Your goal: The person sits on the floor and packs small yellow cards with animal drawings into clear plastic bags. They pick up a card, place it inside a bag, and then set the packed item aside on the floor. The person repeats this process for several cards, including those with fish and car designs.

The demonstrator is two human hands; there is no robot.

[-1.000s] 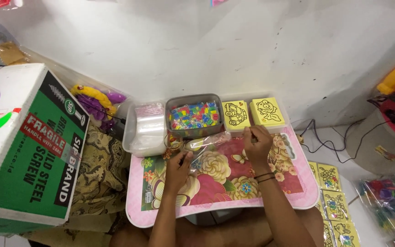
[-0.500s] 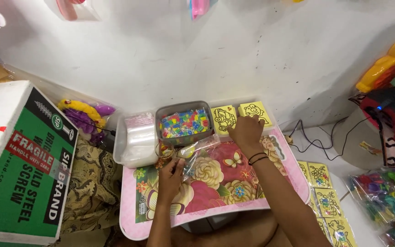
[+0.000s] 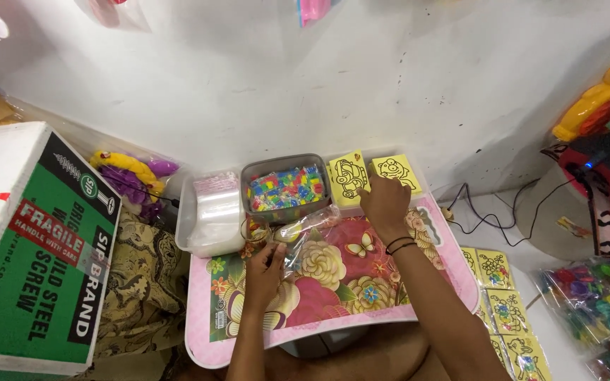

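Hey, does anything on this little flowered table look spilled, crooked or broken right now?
Nothing stands out. The grey tub of coloured pieces sits upright with nothing spilled, the two yellow cards lie side by side, and the clear bag under the left hand looks intact.

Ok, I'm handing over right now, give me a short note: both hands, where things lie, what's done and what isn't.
Left hand grips a clear plastic bag lying on the floral tray.
Right hand rests on the yellow picture cards at the tray's far edge.
Grey tub of coloured pieces sits beside the cards; clear box of bags to its left.
No card is in the bag yet. More cards lie on the floor.
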